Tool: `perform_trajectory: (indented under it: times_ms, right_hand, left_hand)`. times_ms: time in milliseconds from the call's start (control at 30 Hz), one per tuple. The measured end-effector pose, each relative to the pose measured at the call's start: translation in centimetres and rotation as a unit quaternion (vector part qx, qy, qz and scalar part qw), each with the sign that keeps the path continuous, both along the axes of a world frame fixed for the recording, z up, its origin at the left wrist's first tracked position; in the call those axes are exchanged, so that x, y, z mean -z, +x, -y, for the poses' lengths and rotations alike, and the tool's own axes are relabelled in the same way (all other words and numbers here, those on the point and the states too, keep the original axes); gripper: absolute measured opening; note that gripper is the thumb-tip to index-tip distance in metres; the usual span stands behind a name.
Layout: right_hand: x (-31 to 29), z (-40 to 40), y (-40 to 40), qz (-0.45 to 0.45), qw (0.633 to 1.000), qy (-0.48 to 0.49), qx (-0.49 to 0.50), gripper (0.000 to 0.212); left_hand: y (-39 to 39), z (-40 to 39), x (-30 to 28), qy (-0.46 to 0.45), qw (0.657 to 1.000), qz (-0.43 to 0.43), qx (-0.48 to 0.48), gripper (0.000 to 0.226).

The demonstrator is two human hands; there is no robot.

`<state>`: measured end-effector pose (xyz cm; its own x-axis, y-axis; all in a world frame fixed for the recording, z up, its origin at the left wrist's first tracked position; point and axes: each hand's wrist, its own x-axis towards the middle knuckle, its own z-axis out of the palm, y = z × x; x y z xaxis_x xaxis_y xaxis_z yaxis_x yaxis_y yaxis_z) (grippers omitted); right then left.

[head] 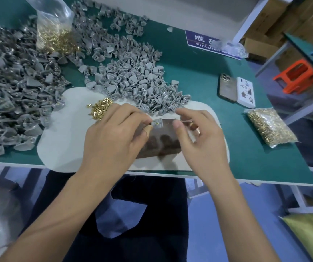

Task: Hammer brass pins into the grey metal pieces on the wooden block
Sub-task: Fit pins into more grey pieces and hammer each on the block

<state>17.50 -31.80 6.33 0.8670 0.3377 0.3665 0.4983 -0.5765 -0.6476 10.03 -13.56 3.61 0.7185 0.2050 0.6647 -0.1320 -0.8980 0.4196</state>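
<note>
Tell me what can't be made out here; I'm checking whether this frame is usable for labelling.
Head view only:
- Hammer: a blurred streak by the right hand; unclear whether it is held.
- Wooden block: its left end is hidden under the left hand.
- Grey piece: partly hidden by fingertips; brass pin depth too small to judge.
- Blue sign: text covered by a plastic bag.

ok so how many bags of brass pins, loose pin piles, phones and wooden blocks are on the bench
bags of brass pins: 2, one at the back left, one at the right
loose pin piles: 1
phones: 2, lying side by side
wooden blocks: 1
total: 6
</note>
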Motion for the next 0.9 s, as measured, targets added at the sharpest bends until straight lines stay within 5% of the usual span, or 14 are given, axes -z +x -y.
perform_trajectory:
  times_ms: [233, 900]
  right_hand:
    - [-0.6, -4.2, -1.0, 0.125, 0.983, -0.019, -0.131, 0.008]
    - [0.4, -25.1, -5.4, 0.142, 0.932, -0.196, -0.271, 0.01]
  left_hand:
    - [-1.7, -2.6, 0.1, 0.022, 0.999, 0.014, -0.024, 0.006]
    - [-10.7, -17.1, 2.3, -0.069, 0.969, -0.056, -0.231, 0.011]
